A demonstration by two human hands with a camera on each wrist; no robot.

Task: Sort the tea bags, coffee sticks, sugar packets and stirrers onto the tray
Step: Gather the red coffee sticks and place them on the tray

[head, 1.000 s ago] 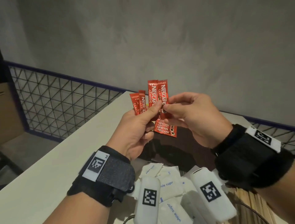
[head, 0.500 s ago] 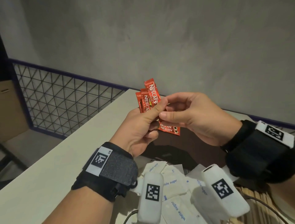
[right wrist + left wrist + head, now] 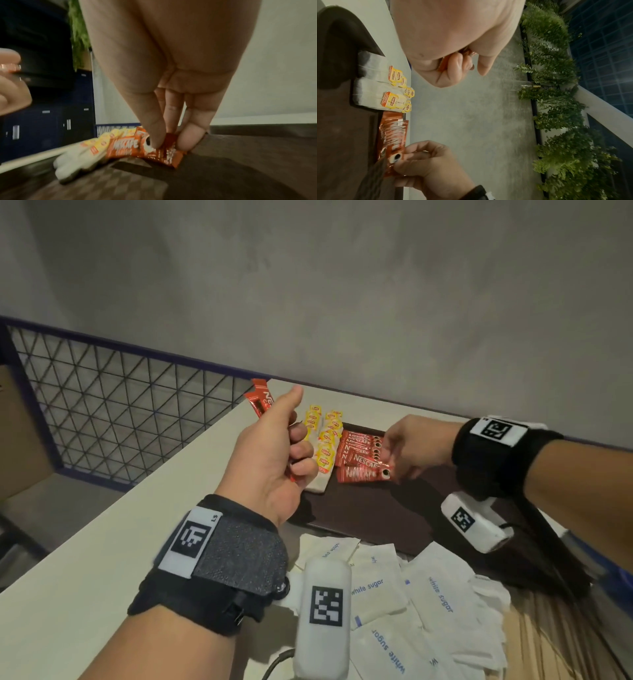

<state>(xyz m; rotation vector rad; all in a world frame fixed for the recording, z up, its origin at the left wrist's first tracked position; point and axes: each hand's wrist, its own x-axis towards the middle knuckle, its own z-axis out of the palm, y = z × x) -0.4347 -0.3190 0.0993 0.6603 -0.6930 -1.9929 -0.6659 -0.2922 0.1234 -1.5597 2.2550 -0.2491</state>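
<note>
Dark tray (image 3: 370, 518): right hand (image 3: 416, 445) pinches coffee stick (image 3: 364, 474) lying crosswise; left hand (image 3: 270, 460) grips upright sticks (image 3: 260, 400).

Red foil coffee sticks (image 3: 363, 460) carry white lettering and a small black-and-white cup mark. At their nine o'clock, white paper tea bags (image 3: 323, 445) wear yellow tags with red print. Both lie on a dark brown tray (image 3: 370, 515). White sugar packets (image 3: 404, 604) bear blue words. The table (image 3: 102, 542) is plain cream. Black wrist straps (image 3: 219, 573) show white patches with black square codes.
</note>
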